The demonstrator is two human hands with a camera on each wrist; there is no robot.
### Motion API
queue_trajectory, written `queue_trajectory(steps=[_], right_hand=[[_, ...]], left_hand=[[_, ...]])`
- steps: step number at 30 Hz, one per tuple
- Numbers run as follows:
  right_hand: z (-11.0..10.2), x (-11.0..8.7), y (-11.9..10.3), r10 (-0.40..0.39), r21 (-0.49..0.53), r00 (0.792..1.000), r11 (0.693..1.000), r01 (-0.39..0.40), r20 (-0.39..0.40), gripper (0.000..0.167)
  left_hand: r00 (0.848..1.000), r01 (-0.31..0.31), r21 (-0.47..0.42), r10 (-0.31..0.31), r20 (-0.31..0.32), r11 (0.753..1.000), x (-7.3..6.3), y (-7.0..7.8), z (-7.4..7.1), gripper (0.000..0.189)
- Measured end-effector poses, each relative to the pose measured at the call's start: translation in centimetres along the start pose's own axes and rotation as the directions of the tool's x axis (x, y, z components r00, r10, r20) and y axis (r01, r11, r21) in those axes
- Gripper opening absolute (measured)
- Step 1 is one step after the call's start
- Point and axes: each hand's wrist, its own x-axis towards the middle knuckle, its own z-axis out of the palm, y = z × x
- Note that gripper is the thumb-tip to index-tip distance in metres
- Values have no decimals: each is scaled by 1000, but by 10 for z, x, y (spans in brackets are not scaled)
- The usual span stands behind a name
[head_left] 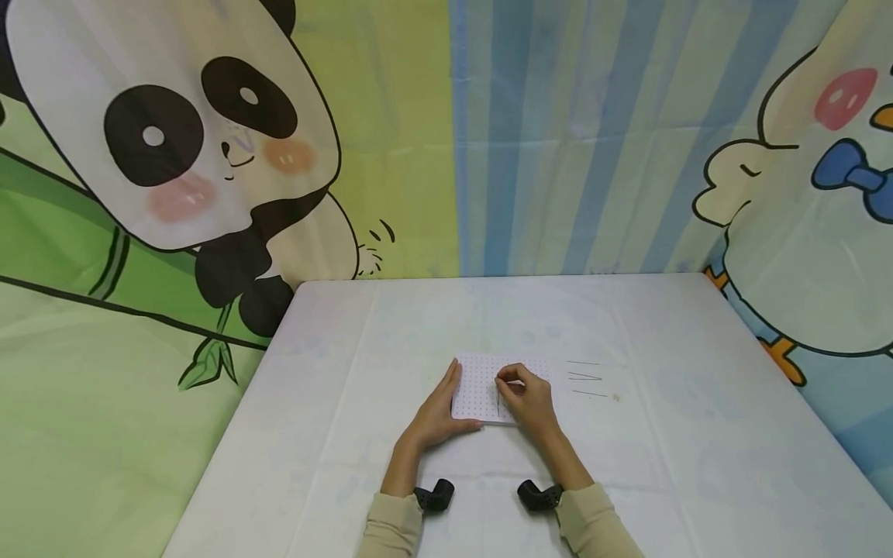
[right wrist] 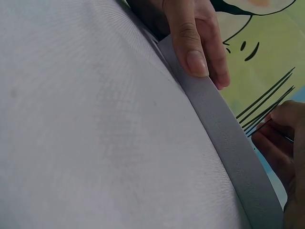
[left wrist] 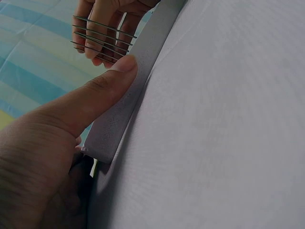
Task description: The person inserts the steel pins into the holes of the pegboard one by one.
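Head view shows a white dotted board [head_left: 473, 389] on the table [head_left: 391, 325], thin dark sticks [right wrist: 265, 93] rising from it. The right hand [head_left: 532, 401] pinches one between thumb and fingers; the left hand [head_left: 438, 412], spread wide, braces the board's near-left corner. Loose sticks [head_left: 589, 393] lie right.

Head view looks down; close wrist views share the board [head_left: 481, 389].

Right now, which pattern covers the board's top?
The board shows rows of dots, best in the head view.
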Motion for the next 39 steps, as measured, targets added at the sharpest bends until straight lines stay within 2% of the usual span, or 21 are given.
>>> queue_trajectory(steps=[5, 12, 20, 28, 30, 33, 39], right_hand=[[0, 1, -3, 11, 13, 1000, 1000, -11, -3, 16], [-9, 8, -39, 27, 16, 1000, 1000, -27, 5, 13], [-11, 9, -40, 38, 19, 999, 999, -38, -18, 10], [-15, 12, -36, 91, 179, 994, 981, -79, -60, 8], [-18, 11, -34, 88, 188, 994, 979, -75, -61, 9], [-23, 8, -20, 81, 142, 994, 987, -70, -70, 9], [-47, 0, 5, 82, -40, 992, 995, -86, -97, 11]], left_hand=[[1000, 5, -1, -5, 1, 1000, 0, 1, 0, 118], [1000, 13, 0, -13, 0, 1000, 0, 1, 0, 117], [1000, 8, 10, -8, -3, 1000, 0, 1, 1, 115], [1000, 8, 23, -7, -7, 1000, 0, 4, 0, 114], [1000, 3, 21, -3, -8, 1000, 0, 5, 0, 114], [1000, -4, 26, 4, -9, 1000, 0, 6, 0, 114], [1000, -3, 31, 4, -21, 1000, -1, 6, -1, 115]])
